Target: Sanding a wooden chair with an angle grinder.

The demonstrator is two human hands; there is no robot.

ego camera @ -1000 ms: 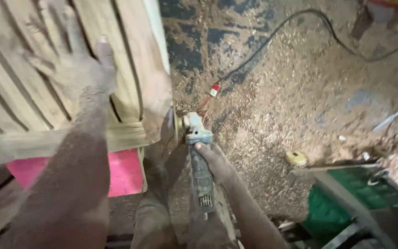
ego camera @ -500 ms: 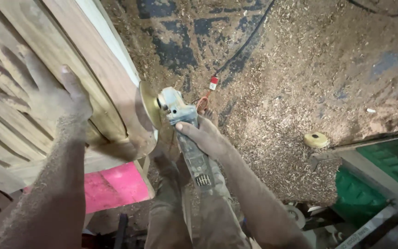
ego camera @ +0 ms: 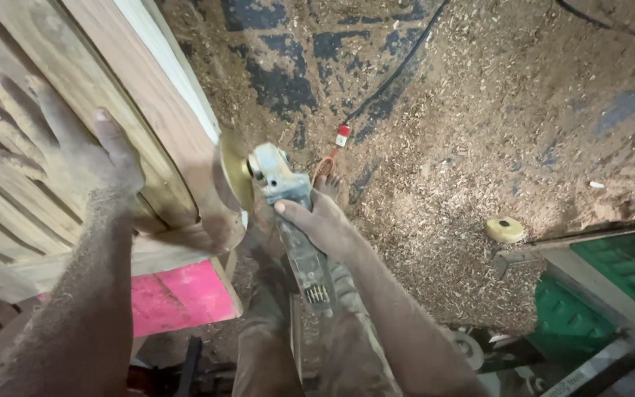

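Two hands are working here, and I am watching both from the head camera. My right hand (ego camera: 325, 220), in the middle of the frame, is wrapping shut around the body of an angle grinder (ego camera: 292, 220), whose sanding disc (ego camera: 235, 170) is pressing on the curved edge of a slatted wooden panel (ego camera: 53, 147) filling the upper left of the frame. My left hand (ego camera: 67, 140) is lying open and flat on the slats, fingers spread, gripping nothing, only bracing. I am judging the grinder as heavy, rigid and inclined to kick, so the barrel behind the head is the place to grip; the panel is looking stiff and bulky, best steadied by its frame. A pink block (ego camera: 178, 298) is sitting under the panel at lower left. At lower right a green crate-like thing (ego camera: 575, 309) is showing, though I cannot tell what it contains. Sawdust is covering the floor (ego camera: 479, 132), with a black cable (ego camera: 398, 70) and a yellow disc (ego camera: 505, 229).
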